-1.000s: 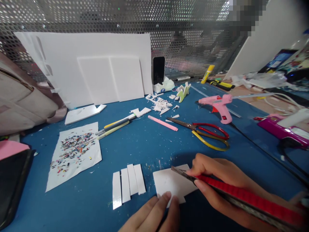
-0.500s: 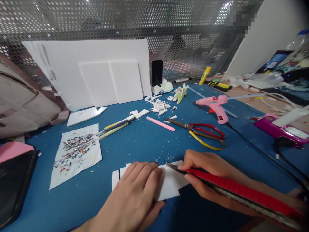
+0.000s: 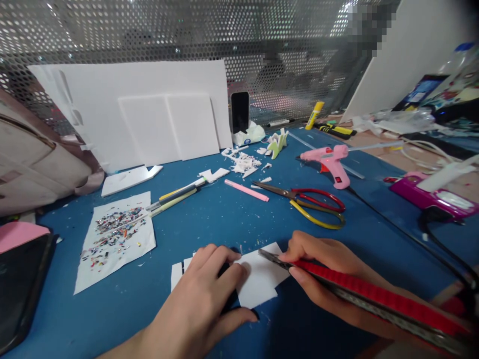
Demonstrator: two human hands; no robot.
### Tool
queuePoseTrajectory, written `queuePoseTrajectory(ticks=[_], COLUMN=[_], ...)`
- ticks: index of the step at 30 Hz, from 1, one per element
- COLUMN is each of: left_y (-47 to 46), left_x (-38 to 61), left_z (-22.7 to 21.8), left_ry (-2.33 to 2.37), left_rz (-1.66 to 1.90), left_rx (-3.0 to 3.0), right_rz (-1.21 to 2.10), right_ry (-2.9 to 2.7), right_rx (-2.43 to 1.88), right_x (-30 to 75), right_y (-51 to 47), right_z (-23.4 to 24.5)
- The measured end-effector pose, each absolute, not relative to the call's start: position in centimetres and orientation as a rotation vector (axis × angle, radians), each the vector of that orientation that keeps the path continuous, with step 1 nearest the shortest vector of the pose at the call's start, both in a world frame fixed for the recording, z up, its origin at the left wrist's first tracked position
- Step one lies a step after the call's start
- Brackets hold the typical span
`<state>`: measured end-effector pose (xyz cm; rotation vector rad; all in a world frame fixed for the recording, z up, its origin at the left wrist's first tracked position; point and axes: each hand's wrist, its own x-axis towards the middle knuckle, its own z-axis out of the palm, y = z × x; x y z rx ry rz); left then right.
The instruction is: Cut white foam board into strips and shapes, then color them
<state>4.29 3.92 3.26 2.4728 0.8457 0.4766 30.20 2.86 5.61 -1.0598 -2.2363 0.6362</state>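
Note:
My right hand (image 3: pixel 325 269) is closed around a red utility knife (image 3: pixel 359 286). Its blade tip lies over a white foam board piece (image 3: pixel 258 279), near that piece's upper edge. My left hand (image 3: pixel 205 289) rests with fingers apart and thumb stretched out, its fingertips on the left edge of the board piece. Other white strips (image 3: pixel 176 274) show partly from under the left hand; the rest of them is hidden. Beyond both hands lie a pink pen (image 3: pixel 247 190) and scissors (image 3: pixel 314 202) with red and yellow handles.
A pink glue gun (image 3: pixel 329 162) with its cord lies at the right, near a purple tool (image 3: pixel 430 197). White scraps (image 3: pixel 243 162) are heaped at the back. At left are a paper with colourful bits (image 3: pixel 116 239) and a black tablet-like object (image 3: pixel 22 289). White boards (image 3: pixel 130 80) lean behind.
My left hand has loosened: its fingers have bent and its thumb has spread away from the board piece, baring more of it. The knife stays in my right hand, its tip shifted slightly.

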Motion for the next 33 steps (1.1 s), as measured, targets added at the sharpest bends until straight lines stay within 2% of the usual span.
queuePoseTrajectory(ticks=[33], left_y=[3.5], left_x=[4.5], left_z=[3.5], left_ry=[0.924], left_rz=[0.466], left_rx=[2.447], right_rz=[0.414], right_ry=[-2.020], right_rx=[-1.333], right_x=[27.3], right_y=[-0.6], right_z=[5.4])
